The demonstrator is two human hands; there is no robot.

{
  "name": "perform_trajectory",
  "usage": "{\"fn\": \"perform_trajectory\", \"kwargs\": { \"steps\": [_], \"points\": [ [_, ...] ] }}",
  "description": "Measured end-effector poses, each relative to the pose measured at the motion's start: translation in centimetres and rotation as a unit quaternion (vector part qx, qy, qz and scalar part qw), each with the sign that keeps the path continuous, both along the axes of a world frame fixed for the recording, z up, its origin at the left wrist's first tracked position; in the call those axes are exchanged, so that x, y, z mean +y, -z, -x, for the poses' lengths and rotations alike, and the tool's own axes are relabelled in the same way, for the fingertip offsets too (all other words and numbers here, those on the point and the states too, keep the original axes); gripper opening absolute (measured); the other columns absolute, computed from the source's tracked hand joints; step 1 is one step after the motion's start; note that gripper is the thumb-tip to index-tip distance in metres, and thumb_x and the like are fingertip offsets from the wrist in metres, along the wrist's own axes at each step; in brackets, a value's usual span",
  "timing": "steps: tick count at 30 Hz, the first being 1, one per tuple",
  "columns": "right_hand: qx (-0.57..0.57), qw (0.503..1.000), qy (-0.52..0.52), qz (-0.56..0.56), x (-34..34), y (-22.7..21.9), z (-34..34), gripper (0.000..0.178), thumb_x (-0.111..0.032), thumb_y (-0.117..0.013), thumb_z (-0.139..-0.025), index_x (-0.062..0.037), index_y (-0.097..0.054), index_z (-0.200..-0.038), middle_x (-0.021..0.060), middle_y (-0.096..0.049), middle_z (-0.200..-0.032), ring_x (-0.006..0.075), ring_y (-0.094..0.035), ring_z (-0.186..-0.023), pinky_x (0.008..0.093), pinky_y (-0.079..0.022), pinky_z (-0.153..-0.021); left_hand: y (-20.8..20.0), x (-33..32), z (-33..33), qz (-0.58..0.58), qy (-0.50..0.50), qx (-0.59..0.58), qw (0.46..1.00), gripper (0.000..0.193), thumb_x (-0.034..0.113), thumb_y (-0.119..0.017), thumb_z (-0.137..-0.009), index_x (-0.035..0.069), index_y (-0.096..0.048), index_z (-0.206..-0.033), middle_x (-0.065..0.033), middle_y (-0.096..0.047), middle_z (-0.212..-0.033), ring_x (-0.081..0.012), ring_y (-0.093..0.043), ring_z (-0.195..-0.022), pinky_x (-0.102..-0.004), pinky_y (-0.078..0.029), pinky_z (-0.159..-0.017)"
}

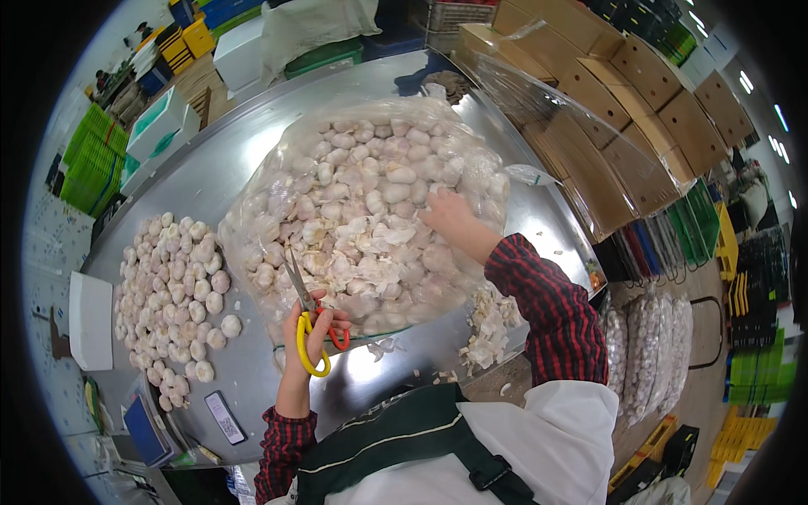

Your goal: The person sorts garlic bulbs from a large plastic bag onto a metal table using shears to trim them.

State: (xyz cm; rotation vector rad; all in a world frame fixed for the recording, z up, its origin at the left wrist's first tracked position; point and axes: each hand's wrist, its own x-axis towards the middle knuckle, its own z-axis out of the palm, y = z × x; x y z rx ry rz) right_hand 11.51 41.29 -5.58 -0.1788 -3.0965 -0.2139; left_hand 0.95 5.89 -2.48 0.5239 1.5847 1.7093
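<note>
My left hand (315,332) is closed around a pair of scissors (300,341) with one yellow and one red handle loop. Their metal blades point away from me, over the near left side of a big clear plastic bag (252,206). The bag lies open on the table, full of garlic bulbs (400,174) with loose papery skins (370,244) among them. My right hand (454,215) reaches into its right side, fingers curled down onto a garlic bulb; the fingertips are partly hidden.
On the metal table (353,387), a pile of trimmed garlic bulbs (172,286) spreads at the left. A phone (225,417) lies near the front edge, and skin scraps (491,328) are heaped right of the bag. Cardboard boxes (606,101) stand beyond the table at the right.
</note>
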Motion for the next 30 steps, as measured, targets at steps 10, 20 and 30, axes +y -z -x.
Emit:
{"fn": "perform_trajectory", "kwargs": {
  "steps": [10, 20, 30],
  "points": [
    [0.152, 0.864, 0.088, 0.472, -12.2, -9.4, -2.2, 0.063, -0.019, -0.081, -0.071, -0.0047, -0.052, -0.126, 0.0152, -0.061, -0.107, 0.0262, -0.063, -0.088, 0.0336, -0.051, -0.072, -1.4, 4.5, -1.0, -0.109, 0.062, -0.141, 0.982, 0.041, 0.013, -0.054, -0.097, -0.002, -0.04, -0.133, -0.018, -0.067, -0.101, -0.0233, -0.069, -0.087, -0.0315, -0.056, -0.077],
    [0.224, 0.798, 0.041, 0.558, -16.4, -10.3, -3.8, 0.061, -0.009, -0.081, -0.071, 0.0014, -0.055, -0.125, 0.0076, -0.062, -0.112, 0.0113, -0.061, -0.094, 0.025, -0.051, -0.075, -4.0, 3.1, -1.0, -0.03, 0.164, 0.07, 0.984, 0.034, 0.012, -0.056, -0.094, -0.001, -0.047, -0.125, -0.0114, -0.066, -0.087, -0.0207, -0.066, -0.074, -0.0298, -0.052, -0.065],
    [-0.119, 0.77, 0.005, 0.626, -11.9, -8.5, -3.1, 0.049, -0.016, -0.079, -0.071, 0.0, -0.061, -0.113, 0.0006, -0.06, -0.09, 0.0061, -0.053, -0.075, 0.0205, -0.044, -0.061, -5.6, 1.4, 0.2, 0.166, 0.3, 0.537, 0.771, 0.039, 0.013, -0.057, -0.087, 0.0, -0.044, -0.122, -0.0227, -0.06, -0.094, -0.0407, -0.062, -0.086, -0.0466, -0.05, -0.071]
  ]
}}
